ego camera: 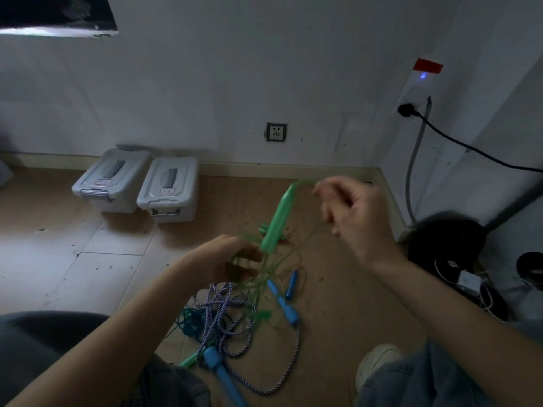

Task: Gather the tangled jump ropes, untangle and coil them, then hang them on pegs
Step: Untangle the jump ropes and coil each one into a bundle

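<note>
The person sits low over a messy pile of jump ropes on the pale wooden floor [73,218] and is at the untangling step. The left hand [226,257] has its fingers curled around a bunch of thin green cord [264,271] and grips it just above the pile. The long green plastic handle [279,218] sticks up between the two hands. The right hand [352,212] is raised beside the top of that handle; it is blurry, so it is hard to tell if its bent fingers pinch the cord. The thick purple-and-white twisted rope [223,309] with light blue plastic handles [279,298] lies on the floor below, mixed in with the green cord. Next, the green rope likely needs pulling free of the others, slowly, so no knot gets tighter.
</note>
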